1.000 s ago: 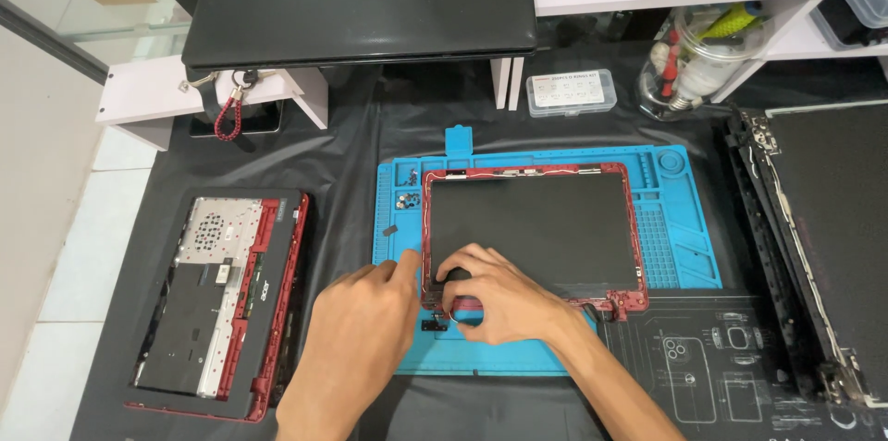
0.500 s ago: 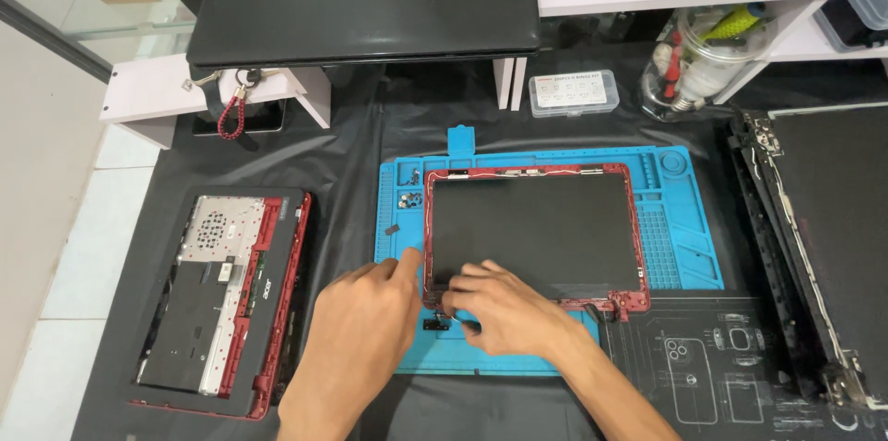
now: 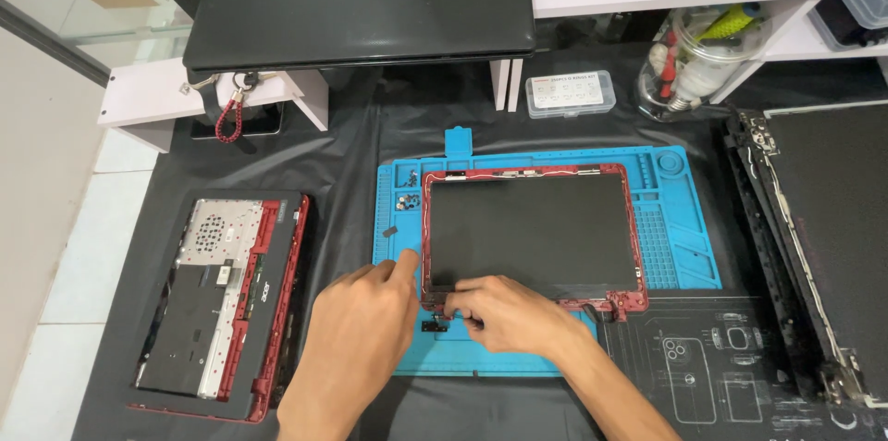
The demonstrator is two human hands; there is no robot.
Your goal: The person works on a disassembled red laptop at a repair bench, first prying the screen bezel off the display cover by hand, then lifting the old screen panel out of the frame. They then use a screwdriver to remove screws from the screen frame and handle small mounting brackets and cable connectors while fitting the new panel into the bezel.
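Red laptop base (image 3: 222, 298): left on surface.
Left hand (image 3: 356, 339): released, forefinger touching screen frame's (image 3: 532, 233) left edge.
Right hand (image 3: 504, 311): fingers pinching frame's lower-left corner, possibly the hinge.
Frame: on blue mat (image 3: 680, 219).

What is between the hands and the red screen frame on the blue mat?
Nothing visible. The right hand already touches the red screen frame at its lower left corner, and the left hand rests beside that corner on the blue mat.
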